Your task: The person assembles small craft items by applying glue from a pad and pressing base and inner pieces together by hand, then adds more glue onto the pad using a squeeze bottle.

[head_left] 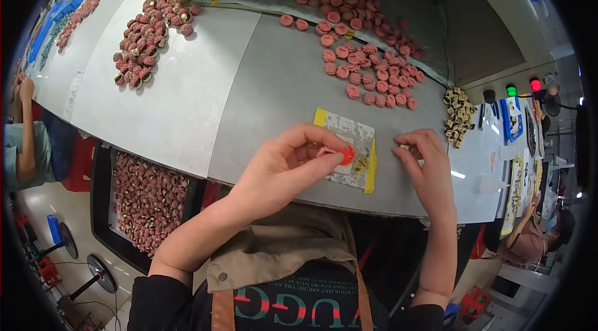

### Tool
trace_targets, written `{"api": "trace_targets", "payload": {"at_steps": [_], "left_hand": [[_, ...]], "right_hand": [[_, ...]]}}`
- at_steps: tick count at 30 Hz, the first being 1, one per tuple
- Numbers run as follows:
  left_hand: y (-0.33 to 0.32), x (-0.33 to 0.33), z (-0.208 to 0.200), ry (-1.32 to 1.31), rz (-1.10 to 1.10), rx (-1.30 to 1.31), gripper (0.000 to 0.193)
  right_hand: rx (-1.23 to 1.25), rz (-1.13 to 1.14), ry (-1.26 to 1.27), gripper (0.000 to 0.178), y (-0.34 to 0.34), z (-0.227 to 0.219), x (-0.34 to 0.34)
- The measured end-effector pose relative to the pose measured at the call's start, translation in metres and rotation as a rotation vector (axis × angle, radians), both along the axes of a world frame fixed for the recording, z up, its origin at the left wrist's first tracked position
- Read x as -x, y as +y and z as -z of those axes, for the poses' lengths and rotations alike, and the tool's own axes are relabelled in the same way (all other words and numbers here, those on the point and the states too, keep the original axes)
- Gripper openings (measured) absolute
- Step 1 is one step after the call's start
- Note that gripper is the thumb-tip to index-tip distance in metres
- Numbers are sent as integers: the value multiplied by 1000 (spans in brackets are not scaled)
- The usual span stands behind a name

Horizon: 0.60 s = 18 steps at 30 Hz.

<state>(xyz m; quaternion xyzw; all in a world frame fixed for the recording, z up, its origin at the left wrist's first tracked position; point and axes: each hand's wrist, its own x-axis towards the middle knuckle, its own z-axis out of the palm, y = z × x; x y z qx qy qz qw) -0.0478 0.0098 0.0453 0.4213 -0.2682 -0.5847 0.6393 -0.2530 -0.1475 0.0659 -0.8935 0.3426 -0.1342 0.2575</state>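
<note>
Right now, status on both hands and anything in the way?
Left hand pinches pink piece, red disc beside it. Right hand pinches small pale piece. Pink pile beyond, apart from both hands.

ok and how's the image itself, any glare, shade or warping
Head view: strong fisheye warping, the table's front edge bowed and corners black; same view: white glare streak just right of the right hand; also there: box-like recess at upper right in shade.
</note>
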Motion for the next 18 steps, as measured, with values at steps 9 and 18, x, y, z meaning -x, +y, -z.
{"api": "trace_targets", "payload": {"at_steps": [9,18], "left_hand": [[1,-11,10,266,26,-7,34],[1,-11,12,301,27,0,33]], "right_hand": [[99,63,-87,24,9,4,-3],[231,17,92,18,8,-7,-5]]}}
